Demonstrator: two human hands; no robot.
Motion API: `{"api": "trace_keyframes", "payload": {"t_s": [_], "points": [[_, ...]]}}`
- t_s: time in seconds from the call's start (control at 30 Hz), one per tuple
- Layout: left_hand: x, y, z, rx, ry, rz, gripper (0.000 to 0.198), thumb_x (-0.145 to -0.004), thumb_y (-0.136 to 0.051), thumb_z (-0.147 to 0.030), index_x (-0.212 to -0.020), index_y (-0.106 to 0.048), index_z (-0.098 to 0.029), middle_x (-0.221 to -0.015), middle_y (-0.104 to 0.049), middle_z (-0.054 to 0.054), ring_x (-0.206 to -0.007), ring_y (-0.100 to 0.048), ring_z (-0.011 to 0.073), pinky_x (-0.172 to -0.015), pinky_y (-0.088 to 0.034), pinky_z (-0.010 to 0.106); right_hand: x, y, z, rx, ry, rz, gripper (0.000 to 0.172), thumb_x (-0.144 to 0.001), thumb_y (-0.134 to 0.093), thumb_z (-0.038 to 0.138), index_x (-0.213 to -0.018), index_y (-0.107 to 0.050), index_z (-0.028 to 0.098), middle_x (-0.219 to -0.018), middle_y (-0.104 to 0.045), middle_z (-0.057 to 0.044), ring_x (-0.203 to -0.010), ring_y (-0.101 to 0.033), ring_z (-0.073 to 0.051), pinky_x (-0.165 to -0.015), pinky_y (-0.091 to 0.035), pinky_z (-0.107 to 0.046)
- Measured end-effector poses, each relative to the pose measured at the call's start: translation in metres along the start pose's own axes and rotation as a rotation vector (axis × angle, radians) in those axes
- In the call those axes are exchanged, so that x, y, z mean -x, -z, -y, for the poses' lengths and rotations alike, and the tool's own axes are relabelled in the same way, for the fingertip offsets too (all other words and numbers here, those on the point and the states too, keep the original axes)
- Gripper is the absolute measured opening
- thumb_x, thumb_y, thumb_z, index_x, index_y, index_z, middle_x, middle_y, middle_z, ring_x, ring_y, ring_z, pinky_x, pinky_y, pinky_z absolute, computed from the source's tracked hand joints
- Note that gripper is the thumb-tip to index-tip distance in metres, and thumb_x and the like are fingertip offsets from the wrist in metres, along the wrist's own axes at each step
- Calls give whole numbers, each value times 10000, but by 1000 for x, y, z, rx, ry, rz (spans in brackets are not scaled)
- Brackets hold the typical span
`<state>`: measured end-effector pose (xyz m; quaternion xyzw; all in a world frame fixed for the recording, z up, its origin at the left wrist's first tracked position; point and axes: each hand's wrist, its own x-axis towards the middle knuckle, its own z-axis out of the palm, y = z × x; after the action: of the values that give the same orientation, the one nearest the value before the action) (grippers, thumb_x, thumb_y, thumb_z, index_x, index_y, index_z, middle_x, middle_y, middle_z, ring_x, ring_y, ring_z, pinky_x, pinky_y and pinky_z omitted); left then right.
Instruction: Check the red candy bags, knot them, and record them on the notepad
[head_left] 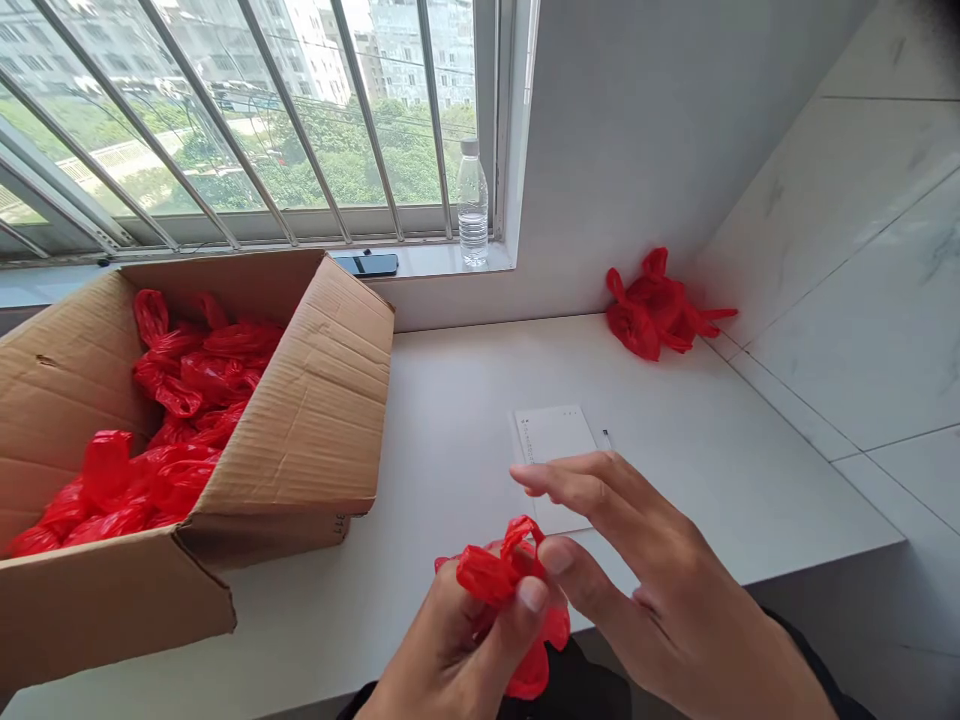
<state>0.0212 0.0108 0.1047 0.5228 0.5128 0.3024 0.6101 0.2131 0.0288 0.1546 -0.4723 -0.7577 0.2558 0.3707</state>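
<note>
On the left of the frame, an open brown cardboard box (330,400) sits on the white, smooth tabletop (450,400), holding a heap of shiny red plastic bundles (225,375). Above it, at the upper left, is a window with slanting metal bars (405,150). On the sill right of the box lies a dark flat phone (375,264), and farther right stands a clear plastic bottle with a grey cap (472,215), partly full.

At the lower centre, the fingers of my left hand (465,655) are clamped on a crumpled, thin red plastic bag (487,575), parts of it hanging below my grip. Just right of it, my right hand (667,580) has its fingers stretched out, apart from the thumb; the thumb tip is at the bag's small loop, but I cannot tell whether it touches. Beyond, near the centre, lies a white printed paper sheet (559,432), partly hidden by that hand. At the right, by the pale tiled wall (855,310), rests a loose red plastic heap (652,310).
</note>
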Motion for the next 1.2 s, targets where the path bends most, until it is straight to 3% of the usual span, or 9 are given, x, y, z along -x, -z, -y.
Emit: {"api": "trace_keyframes", "payload": {"t_s": [0.13,0.27,0.37,0.53,0.6,0.7,0.87,1.07,1.2], "points": [[-17,5,-4,236,15,84,419,-943,-603,-585,-778,-644,-202,-645,-546,-11,-637,-525,137,-669,-491,248,-8,1,-21,-150,-68,141,179,-999,-599,293,-1162,-670,278,-1016,-721,16,-947,-678,-117,-878,-568,-241],[-33,9,-5,430,78,85,315,-979,-581,-512,-971,-672,-211,-713,-623,-4,-671,-596,142,-678,-499,242,-3,-2,-24,-236,-118,162,84,-998,-602,293,-1004,-680,262,-905,-682,29,-858,-631,-111,-802,-515,-242],[-36,12,-9,423,45,83,235,-956,-649,-432,-928,-677,-200,-857,-659,10,-775,-610,135,-735,-500,227,1,-6,-28,-273,-76,218,102,-996,-611,345,-991,-681,271,-899,-663,24,-877,-617,-125,-804,-499,-253],[-28,15,-11,119,-113,189,132,-959,-649,-312,-911,-634,-190,-858,-645,16,-753,-579,129,-685,-467,220,-7,-16,-50,-338,-91,200,349,-1051,-483,421,-1371,-563,307,-1303,-640,-33,-1248,-556,-180,-1086,-434,-353],[-27,16,-7,-55,-213,151,19,-952,-613,-203,-938,-625,-204,-861,-645,10,-735,-570,123,-667,-463,219,-11,-23,-60,-422,-164,299,410,-1074,-383,473,-1396,-545,276,-1109,-701,-35,-1061,-636,-175,-974,-499,-347],[-33,15,6,-352,-445,-8,239,-885,-581,-41,-1009,-643,-235,-857,-646,-7,-685,-549,106,-617,-442,205,-13,-33,-71,-485,-314,353,454,-1073,-328,523,-1274,-615,233,-748,-606,20,-702,-575,-139,-704,-492,-293],[-46,12,36,-535,-776,-296,359,-941,-552,-11,-1180,-646,-262,-1071,-658,54,-887,-670,133,-721,-531,209,-13,-44,-80,-533,-325,412,356,-1059,-429,411,-1333,-582,242,-722,-496,52,-649,-438,-113,-621,-393,-260],[-48,14,45,-650,-809,-304,535,-994,-523,-56,-1451,-538,-334,-1343,-604,91,-1213,-628,203,-936,-576,291,-15,-49,-80,-610,-293,358,240,-1032,-506,374,-1101,-663,207,-915,-656,-3,-833,-583,-139,-758,-476,-278],[-43,20,50,-831,-722,-236,649,-1028,-456,-99,-1615,-290,-323,-1626,-413,75,-1509,-358,263,-1178,-435,451,-10,-47,-80,-482,-269,202,172,-1018,-536,328,-1051,-678,236,-1022,-700,-6,-969,-634,-154,-913,-486,-313]]}}
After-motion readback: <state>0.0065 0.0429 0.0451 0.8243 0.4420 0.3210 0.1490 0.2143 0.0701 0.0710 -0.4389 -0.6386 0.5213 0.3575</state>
